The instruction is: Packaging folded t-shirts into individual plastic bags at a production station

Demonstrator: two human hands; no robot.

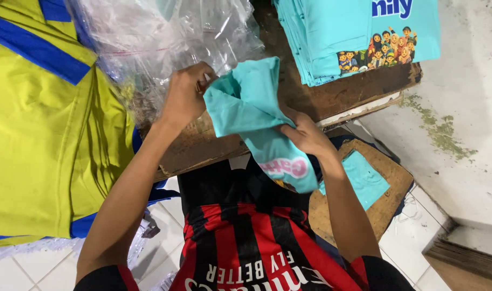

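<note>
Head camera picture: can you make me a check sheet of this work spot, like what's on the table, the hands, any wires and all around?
Surface: worn brown wooden board, scuffed.
Job's things: small turquoise garment, folded, pink print at its lower end, held over the board's edge.
Clutter: clear plastic bags; stack of turquoise shirts; yellow-and-blue fabric; small board with turquoise cloth.
Grips: left hand pinches the garment's top corner; right hand grips its middle.
Cables: nothing seen.
Surroundings: white tiled floor, stained pale wall.

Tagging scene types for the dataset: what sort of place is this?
Probably a small garment printing or packing workshop. A stack of printed turquoise shirts sits on a worn wooden board, clear plastic bags lie beside it, and both hands fold a turquoise shirt.
</note>
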